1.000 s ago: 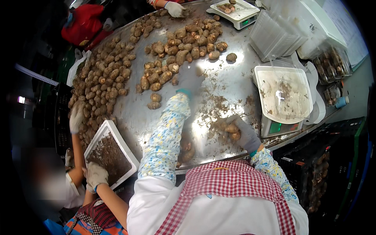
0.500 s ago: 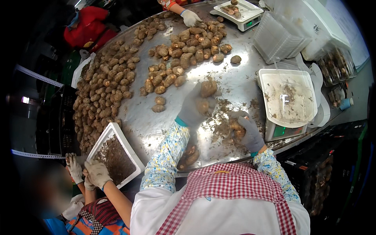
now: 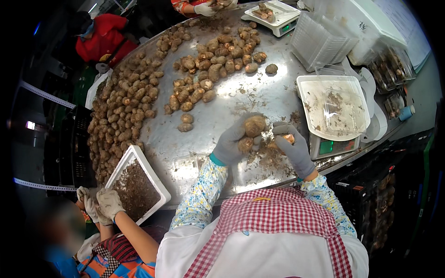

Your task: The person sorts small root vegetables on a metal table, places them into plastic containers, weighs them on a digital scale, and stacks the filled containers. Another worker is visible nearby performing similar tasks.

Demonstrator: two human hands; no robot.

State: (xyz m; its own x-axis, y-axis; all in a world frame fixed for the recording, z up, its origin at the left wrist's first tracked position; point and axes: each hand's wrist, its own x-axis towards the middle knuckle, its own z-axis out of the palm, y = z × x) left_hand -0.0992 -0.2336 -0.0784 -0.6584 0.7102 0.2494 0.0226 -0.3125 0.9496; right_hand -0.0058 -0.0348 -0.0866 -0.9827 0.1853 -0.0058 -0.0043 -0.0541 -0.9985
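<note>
Nearest, the wearer's checked apron [image 3: 269, 211] borders the metal table [image 3: 160, 132], left of and nearer than the near scale [image 3: 340, 145], which serves as the reference for all positions. Just left of the near scale, the gloved left hand [image 3: 229, 139] grasps two brown tubers [image 3: 255, 126], one above the other, against its palm. Between that hand and the near scale, the gloved right hand [image 3: 299, 148] has its fingers curled on a third tuber [image 3: 289, 138] — only its orange-tinted end shows clearly. Below both hands, loose soil [image 3: 271, 161] lies on the table, left of the near scale. The near scale's white pan carries soil crumbs and a clear plastic container [image 3: 343, 111]. Well left of the near scale, a white foam tray [image 3: 161, 187] holds dark soil, with a co-worker's gloved hands [image 3: 110, 204] at its near left side. Farther off, left of the near scale, lie a tuber pair [image 3: 185, 123], a large tuber heap [image 3: 125, 109] and a smaller tuber group [image 3: 215, 69]. Beyond the near scale stand stacked clear trays [image 3: 320, 41] and — farther still — a second scale [image 3: 286, 28].
</note>
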